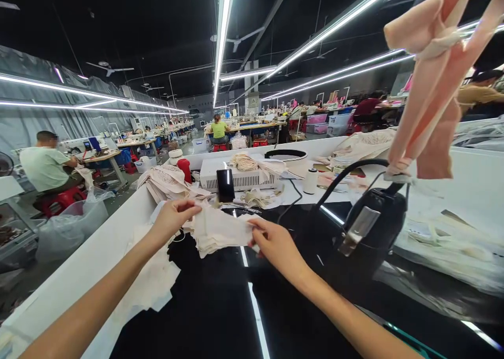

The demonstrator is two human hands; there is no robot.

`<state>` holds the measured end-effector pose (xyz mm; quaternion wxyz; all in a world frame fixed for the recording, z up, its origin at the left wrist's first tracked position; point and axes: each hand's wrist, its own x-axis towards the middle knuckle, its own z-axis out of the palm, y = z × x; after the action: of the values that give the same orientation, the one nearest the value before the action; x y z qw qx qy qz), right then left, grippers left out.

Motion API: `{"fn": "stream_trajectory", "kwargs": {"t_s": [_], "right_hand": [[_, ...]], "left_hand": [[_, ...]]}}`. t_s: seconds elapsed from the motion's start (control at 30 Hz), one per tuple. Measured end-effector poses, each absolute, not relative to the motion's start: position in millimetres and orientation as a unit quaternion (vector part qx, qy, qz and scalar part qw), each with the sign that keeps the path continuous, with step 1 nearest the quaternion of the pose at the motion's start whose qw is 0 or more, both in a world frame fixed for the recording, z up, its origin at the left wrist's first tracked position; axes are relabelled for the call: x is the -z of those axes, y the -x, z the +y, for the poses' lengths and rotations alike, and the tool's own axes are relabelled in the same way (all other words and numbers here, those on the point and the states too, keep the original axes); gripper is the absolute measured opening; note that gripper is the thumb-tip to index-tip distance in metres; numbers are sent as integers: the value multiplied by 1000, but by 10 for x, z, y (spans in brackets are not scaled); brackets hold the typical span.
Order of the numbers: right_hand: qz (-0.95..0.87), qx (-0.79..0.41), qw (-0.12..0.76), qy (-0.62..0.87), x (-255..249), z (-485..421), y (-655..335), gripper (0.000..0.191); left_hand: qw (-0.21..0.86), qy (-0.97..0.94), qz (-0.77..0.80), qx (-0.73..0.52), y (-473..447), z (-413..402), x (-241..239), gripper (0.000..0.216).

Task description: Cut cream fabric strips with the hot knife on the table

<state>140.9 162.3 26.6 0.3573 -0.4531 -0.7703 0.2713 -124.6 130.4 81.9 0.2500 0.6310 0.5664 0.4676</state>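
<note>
Black table (pixel 212 317); left hand (pixel 172 218), right hand (pixel 276 245) pinch cream fabric stack (pixel 218 232).

Stack of cream fabric pieces (pixel 218 232), held at both ends just left of the frame's centre.

The pieces are thin, pale and limp. Several layers lie loosely on one another, their edges uneven and fanned out along the lower left. The stack lies roughly flat, and its underside seems to rest on the glossy black tabletop (pixel 212 317). The left hand (pixel 173 217) pinches its upper left corner; the right hand (pixel 275 243) grips its right edge.
</note>
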Motion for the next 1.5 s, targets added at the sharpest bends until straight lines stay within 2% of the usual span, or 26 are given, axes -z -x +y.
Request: {"fn": "stream_trajectory", "kwargs": {"t_s": [0.1, 0.17, 0.37, 0.6, 0.8, 0.93, 1.03, 1.17, 1.3, 1.5], "right_hand": [[-766, -182, 426, 446, -292, 1913, -1302, 45], [-781, -140, 431, 430, -234, 2056, -1284, 44], [-854, -71, 332, 393, 135, 2202, -1356, 39], [-885, 24, 243, 397, 231, 2194, -1366, 39], [-876, 90, 228, 415, 160, 1973, -1377, 48], [-889, 95, 240, 379, 143, 1756, -1367, 49], [-903, 83, 253, 337, 166, 1598, -1336, 45], [-920, 11, 279, 274, 228, 1430, -1280, 42], [-924, -76, 276, 253, 249, 1286, -1243, 42], [-864, -311, 282, 278, 144, 1089, -1155, 28]], "left_hand": [[195, -639, 556, -494, 1310, 1482, -764, 40], [171, -655, 554, -485, 1335, 1509, -638, 36], [165, -718, 564, -373, 1372, 1346, -188, 23], [151, -755, 564, -298, 1343, 1248, -42, 30], [101, -732, 617, -271, 1586, 1141, -195, 40], [21, -654, 713, -251, 2036, 974, -316, 31], [-14, -603, 766, -222, 2277, 843, -241, 17], [-12, -582, 785, -212, 2362, 744, -69, 28], [6, -581, 771, -259, 2334, 692, -90, 32], [123, -607, 700, -355, 2049, 551, -347, 36]]}}
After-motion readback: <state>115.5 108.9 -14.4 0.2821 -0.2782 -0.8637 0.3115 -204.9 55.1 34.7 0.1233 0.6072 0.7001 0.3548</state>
